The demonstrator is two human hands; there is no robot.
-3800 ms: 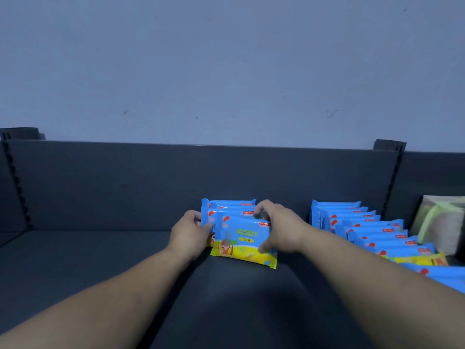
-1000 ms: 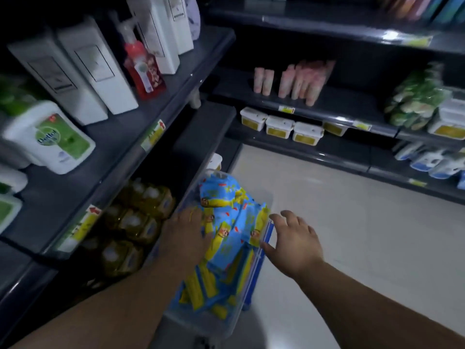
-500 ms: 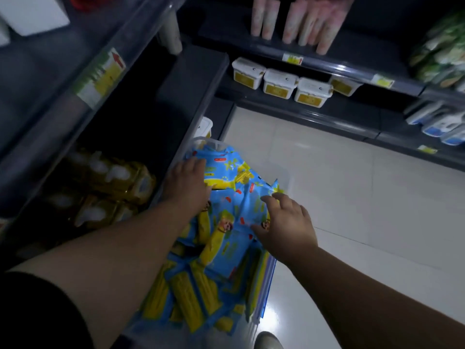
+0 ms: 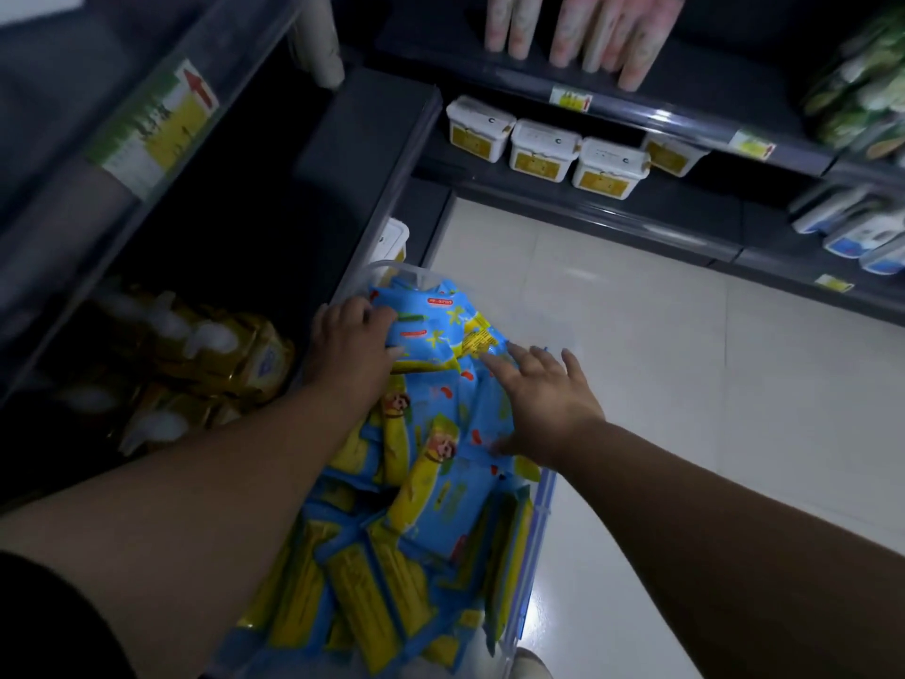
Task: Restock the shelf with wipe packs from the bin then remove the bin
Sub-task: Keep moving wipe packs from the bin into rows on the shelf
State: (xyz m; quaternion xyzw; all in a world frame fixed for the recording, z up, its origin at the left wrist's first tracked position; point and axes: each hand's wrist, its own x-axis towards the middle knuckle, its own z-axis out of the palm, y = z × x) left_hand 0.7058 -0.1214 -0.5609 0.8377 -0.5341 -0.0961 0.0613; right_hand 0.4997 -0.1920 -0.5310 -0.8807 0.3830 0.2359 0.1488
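— Left hand [image 4: 350, 350]?
— Fingers curled on a blue wipe pack [image 4: 431, 325] at the bin's far end. Right hand [image 4: 543, 404] flat, fingers spread, resting on the heap.
— Bin [image 4: 538, 526]?
— Clear plastic, heaped with blue-and-yellow wipe packs [image 4: 426, 487]; pale floor [image 4: 685, 384] to its right.
— Beyond?
— Yellow packs [image 4: 235, 355] on the left shelf. Farther off, a row of white tubs [image 4: 543, 151] and pink tubes [image 4: 587, 36] above.

A clear open-topped bin [image 4: 392, 270], heaped to the rim with wipe packs [image 4: 436, 502], stands tight against a dark lower shelf [image 4: 377, 139] on its left. Bare pale floor [image 4: 676, 384] lies open on its right. An upper shelf [image 4: 59, 198] overhangs at left.
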